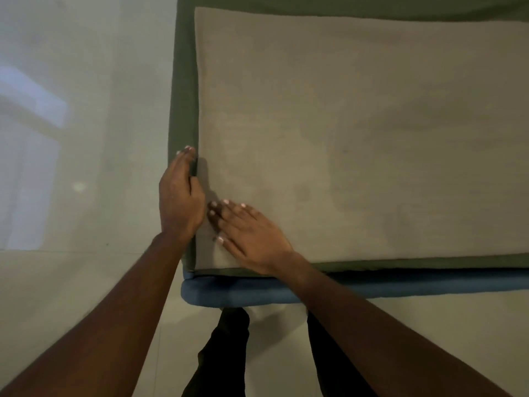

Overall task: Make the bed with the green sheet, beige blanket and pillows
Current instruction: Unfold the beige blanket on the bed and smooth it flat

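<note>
The beige blanket (343,133) lies flat over most of the bed. The green sheet (183,81) shows as a border along the left side, the far edge and the near edge. My left hand (179,196) rests edge-on along the blanket's left edge near the near-left corner, fingers straight and together, thumb on the blanket. My right hand (249,233) lies flat on the blanket just right of it, fingers spread and pointing left. Neither hand grips any cloth. No pillows are in view.
A blue bed base (257,293) sticks out below the sheet at the near edge. Pale tiled floor (86,167) lies to the left and in front. My dark-trousered legs (223,353) stand right against the bed's near-left corner.
</note>
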